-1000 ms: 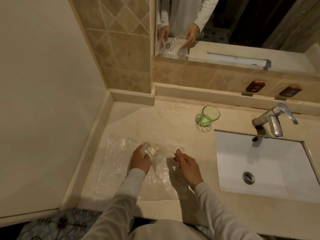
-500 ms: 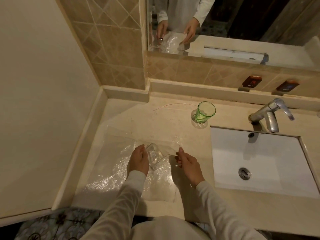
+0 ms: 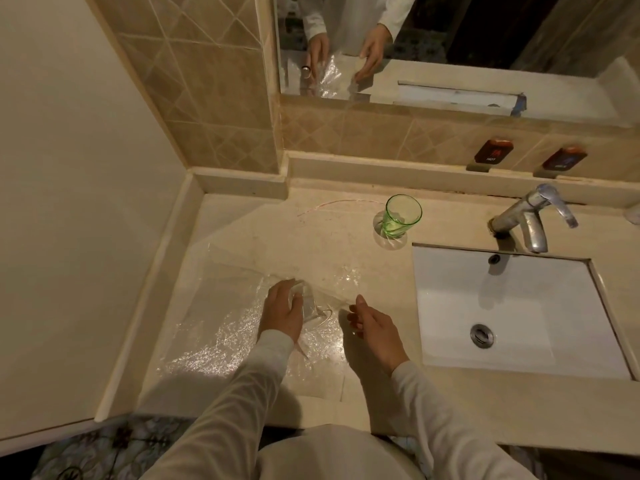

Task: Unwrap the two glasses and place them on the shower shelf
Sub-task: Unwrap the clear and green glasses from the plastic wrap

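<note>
A clear glass [image 3: 310, 303] lies tilted on a sheet of bubble wrap [image 3: 221, 334] spread over the beige counter. My left hand [image 3: 282, 311] grips this glass from its left side. My right hand [image 3: 372, 323] pinches an edge of the bubble wrap just right of the glass. A green glass [image 3: 401, 216] stands upright and unwrapped at the back of the counter, left of the tap. The ledge [image 3: 381, 174] runs along the wall under the mirror.
A white sink basin [image 3: 519, 306] with a chrome tap [image 3: 530, 220] fills the right of the counter [image 3: 311, 237]. A tiled column [image 3: 207, 98] and plain wall close the left. The mirror [image 3: 450, 36] reflects my hands. Two dark tags [image 3: 493, 154] hang on the tiles.
My left hand has turned the clear glass and closed more around it. My right hand has drawn the wrap away to the right, leaving the sheet flatter. My view has tipped further down.
</note>
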